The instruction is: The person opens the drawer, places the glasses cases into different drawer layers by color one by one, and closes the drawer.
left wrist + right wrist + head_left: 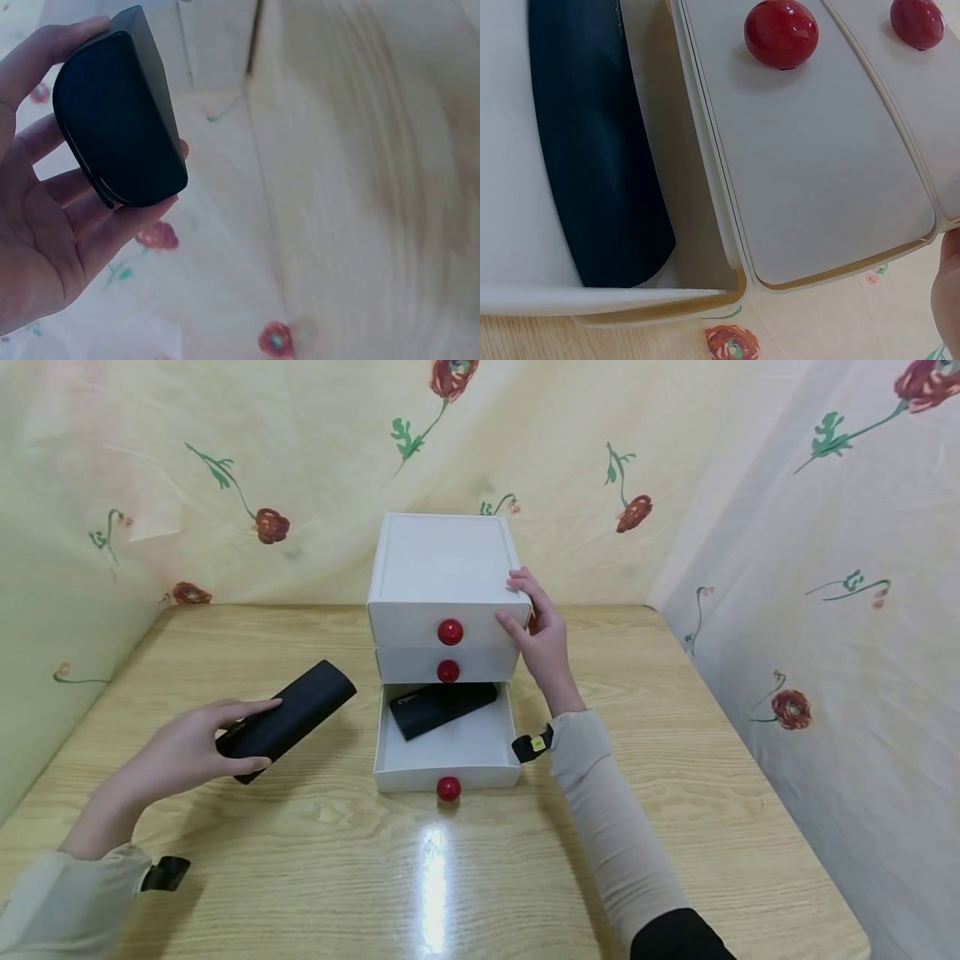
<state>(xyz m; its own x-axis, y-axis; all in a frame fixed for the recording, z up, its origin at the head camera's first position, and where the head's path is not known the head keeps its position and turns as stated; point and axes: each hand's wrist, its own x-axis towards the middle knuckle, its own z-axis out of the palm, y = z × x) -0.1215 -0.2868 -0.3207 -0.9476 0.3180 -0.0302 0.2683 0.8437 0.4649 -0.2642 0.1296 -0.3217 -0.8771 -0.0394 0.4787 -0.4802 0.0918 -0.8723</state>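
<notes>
A black glasses case (pixel 288 718) is in my left hand (pixel 183 747), gripped between thumb and fingers above the table, left of the drawer unit. The left wrist view shows the rounded end of this case (pixel 120 124) with fingers around it. My right hand (pixel 546 639) holds the upper right front corner of the white drawer unit (pixel 450 556), thumb on the front face and fingers over the top edge. Its bottom drawer (pixel 472 756) is pulled out. Inside lies another black case (pixel 442 706) with small lettering, slanted, its back part under the drawer above.
The two upper drawers, each with a red knob (pixel 450 632), are closed. Another red knob (pixel 448 788) is on the bottom drawer's front. The unit stands on a wood-grain table (pixel 322 877), with a flowered cloth (pixel 322 460) behind and at the sides.
</notes>
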